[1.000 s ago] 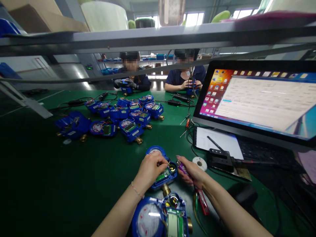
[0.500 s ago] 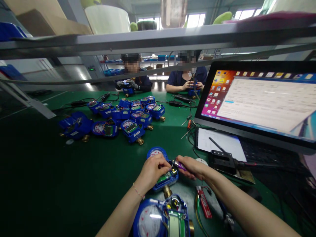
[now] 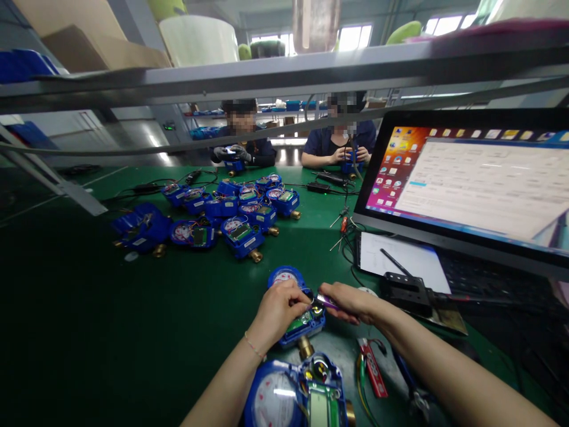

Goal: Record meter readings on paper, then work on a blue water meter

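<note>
An opened blue water meter [image 3: 288,274] with a round dial, a green circuit board and a brass fitting lies under my hands. My left hand [image 3: 282,302] is closed over it, thumb and fingertips pinching a thin wire [image 3: 310,300] above the board. From the right, my right hand [image 3: 347,301] grips a purple lighter [image 3: 328,301], its metal end pointing at the wire. Whether it burns I cannot tell. Closer to me sits a second open blue meter [image 3: 273,394], showing its dial, display and board.
Several open blue meters [image 3: 242,235] cluster further back. To the right are a monitor [image 3: 471,184], paper [image 3: 400,255], a black device [image 3: 406,290], a red battery pack [image 3: 374,367] with wires, and pliers [image 3: 411,379]. A shelf bar [image 3: 267,65] crosses overhead. Two people [image 3: 242,139] sit opposite, handling meters.
The whole view has shifted slightly, so things appear a little further right. Both hands keep their hold at the same meter, with the lighter's end still close to the wire.
</note>
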### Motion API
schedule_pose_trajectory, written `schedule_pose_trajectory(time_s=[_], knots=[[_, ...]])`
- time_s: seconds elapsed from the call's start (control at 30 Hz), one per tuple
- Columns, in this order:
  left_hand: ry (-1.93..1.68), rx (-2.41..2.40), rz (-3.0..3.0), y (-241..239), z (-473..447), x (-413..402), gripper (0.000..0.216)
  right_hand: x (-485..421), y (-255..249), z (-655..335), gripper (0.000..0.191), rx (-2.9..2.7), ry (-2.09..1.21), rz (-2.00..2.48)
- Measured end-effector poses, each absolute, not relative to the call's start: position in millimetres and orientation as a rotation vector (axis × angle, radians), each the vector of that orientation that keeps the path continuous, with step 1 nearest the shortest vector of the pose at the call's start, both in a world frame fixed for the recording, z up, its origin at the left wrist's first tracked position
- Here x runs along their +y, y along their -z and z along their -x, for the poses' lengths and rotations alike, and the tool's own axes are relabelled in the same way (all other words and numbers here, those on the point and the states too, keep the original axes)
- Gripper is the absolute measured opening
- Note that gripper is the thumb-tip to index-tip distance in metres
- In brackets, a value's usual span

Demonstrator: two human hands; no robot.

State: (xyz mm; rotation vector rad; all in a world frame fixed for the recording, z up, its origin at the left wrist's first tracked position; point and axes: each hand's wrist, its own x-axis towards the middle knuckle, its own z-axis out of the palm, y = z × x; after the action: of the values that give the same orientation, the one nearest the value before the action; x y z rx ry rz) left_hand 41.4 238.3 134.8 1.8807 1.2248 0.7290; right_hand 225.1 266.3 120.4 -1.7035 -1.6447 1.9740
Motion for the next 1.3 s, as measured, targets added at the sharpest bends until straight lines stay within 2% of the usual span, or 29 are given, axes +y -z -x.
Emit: schedule_pose_trajectory(time_s=[1.3], knots=[[-0.736, 1.198, -1.876, -130.4, -34.9, 237.9, 0.015, 274.2, -128.5, -220.3, 0.047, -1.683, -1.886, 1.829]])
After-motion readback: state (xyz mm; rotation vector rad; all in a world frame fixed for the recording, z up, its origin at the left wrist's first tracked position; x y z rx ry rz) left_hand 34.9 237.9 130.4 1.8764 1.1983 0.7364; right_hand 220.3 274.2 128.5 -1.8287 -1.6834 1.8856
